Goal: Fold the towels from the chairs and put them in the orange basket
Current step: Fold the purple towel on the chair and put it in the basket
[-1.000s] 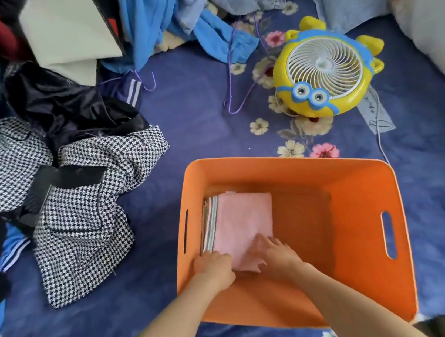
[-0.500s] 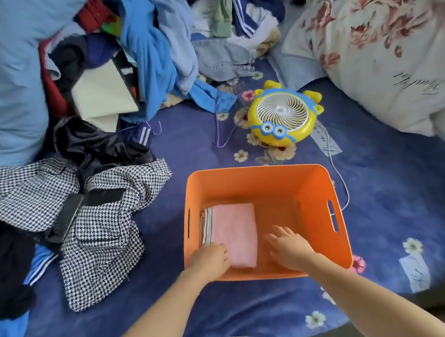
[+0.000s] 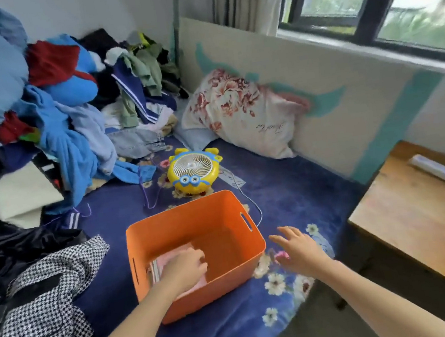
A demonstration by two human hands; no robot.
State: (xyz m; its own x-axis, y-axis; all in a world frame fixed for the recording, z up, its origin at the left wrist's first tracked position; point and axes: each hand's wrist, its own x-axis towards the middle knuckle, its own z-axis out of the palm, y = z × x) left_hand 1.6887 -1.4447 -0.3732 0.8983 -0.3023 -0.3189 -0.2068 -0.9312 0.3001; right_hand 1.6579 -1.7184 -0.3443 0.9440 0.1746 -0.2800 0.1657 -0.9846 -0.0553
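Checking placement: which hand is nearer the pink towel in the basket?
Left. The left hand rests on the pink towel inside the orange basket; the right hand hovers outside its right wall.

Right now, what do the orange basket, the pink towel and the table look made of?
Orange basket: likely moulded plastic, smooth, faint sheen, cut-out handle slots. Pink towel: soft matte fabric, probably terry; weave too blurred to confirm. Table: wood or wood-look laminate, visible grain, low sheen.
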